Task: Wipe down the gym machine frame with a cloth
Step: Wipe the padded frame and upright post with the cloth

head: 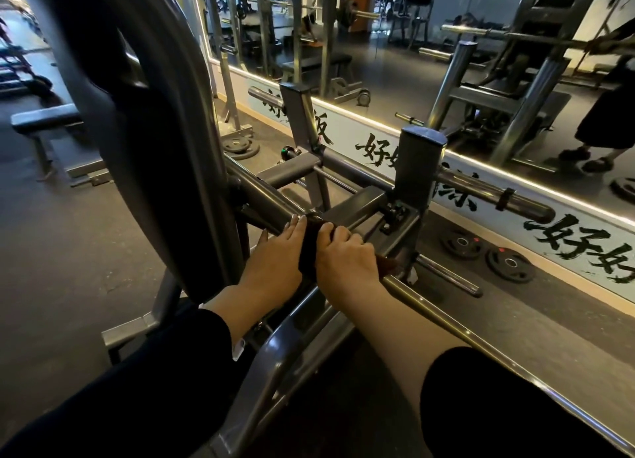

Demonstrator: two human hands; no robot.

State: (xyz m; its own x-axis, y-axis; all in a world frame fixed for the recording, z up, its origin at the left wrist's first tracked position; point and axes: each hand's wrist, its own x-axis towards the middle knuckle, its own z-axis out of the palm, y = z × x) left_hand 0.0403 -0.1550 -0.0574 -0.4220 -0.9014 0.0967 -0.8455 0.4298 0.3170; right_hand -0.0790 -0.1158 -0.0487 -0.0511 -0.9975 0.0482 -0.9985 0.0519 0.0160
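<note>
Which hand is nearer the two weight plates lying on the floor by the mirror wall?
Right. The right hand grips the dark cloth on the frame tube, on the side toward the weight plates; the left hand rests beyond it, farther away.

The dark folded cloth (pixel 309 248) lies on the grey metal frame tube (pixel 429 303), between left hand (pixel 275 261) and right hand (pixel 347 258); two black round weight plates (pixel 488 254) lie right of the right hand.
</note>
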